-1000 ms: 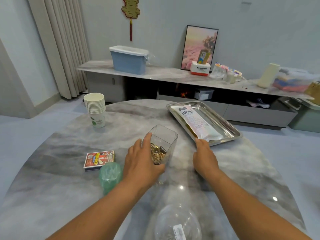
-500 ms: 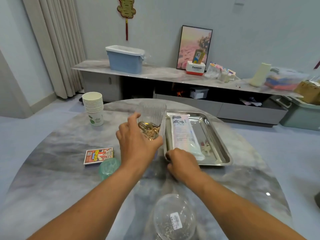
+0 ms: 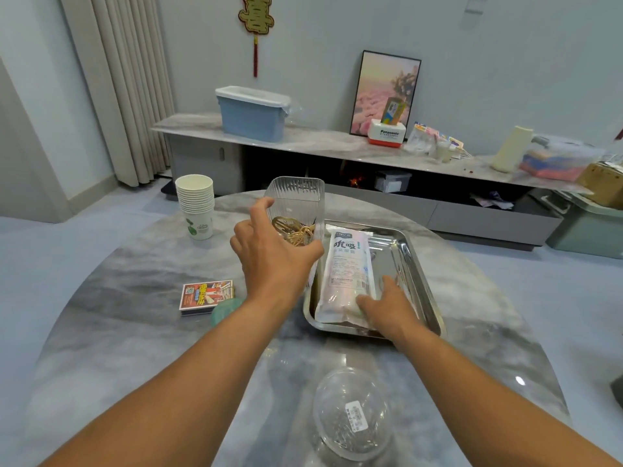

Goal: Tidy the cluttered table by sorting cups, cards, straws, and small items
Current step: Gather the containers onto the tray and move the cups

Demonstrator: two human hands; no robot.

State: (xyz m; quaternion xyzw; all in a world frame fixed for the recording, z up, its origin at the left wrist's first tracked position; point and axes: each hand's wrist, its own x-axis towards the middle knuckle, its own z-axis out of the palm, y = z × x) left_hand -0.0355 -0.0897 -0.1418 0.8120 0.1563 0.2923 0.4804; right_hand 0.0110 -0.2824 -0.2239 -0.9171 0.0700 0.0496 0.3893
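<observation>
The left hand (image 3: pixel 269 261) grips the cup (image 3: pixel 295 214) to move it; the right hand (image 3: pixel 387 308), fingers flat, steadies the tray (image 3: pixel 421 281) beside it.

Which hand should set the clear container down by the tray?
Left. The left hand already grips the clear container of gold clips, raised beside the metal tray. The right hand rests on the straw packet in the tray.

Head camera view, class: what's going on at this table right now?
A person is tidying a marble table. The left hand grips a clear ribbed container with gold clips inside, held beside a steel tray. The right hand rests on a straw packet lying in the tray.
</observation>
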